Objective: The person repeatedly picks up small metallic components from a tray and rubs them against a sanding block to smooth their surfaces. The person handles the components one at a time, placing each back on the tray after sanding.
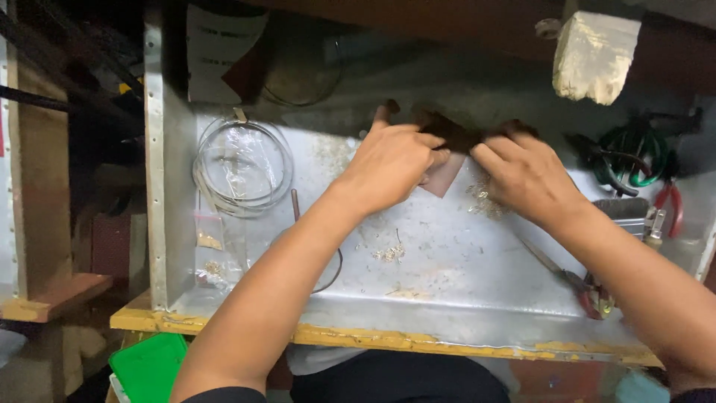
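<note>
My left hand (388, 160) and my right hand (526, 175) meet over a metal-lined work tray (447, 298). Both pinch a dark brown strip (455, 134) that runs between them; it is blurred. A reddish-brown sheet (441, 179) hangs just below my left fingers. Small silvery scraps (388, 254) lie scattered on the tray under my hands.
Coiled wire in a clear bag (242, 164) lies at the tray's left. Red-handled scissors (585, 287) rest at the front right, green and red-handled pliers (634, 160) at the far right. A pale block (594, 54) hangs above. A green box (149, 366) sits below the yellow edge.
</note>
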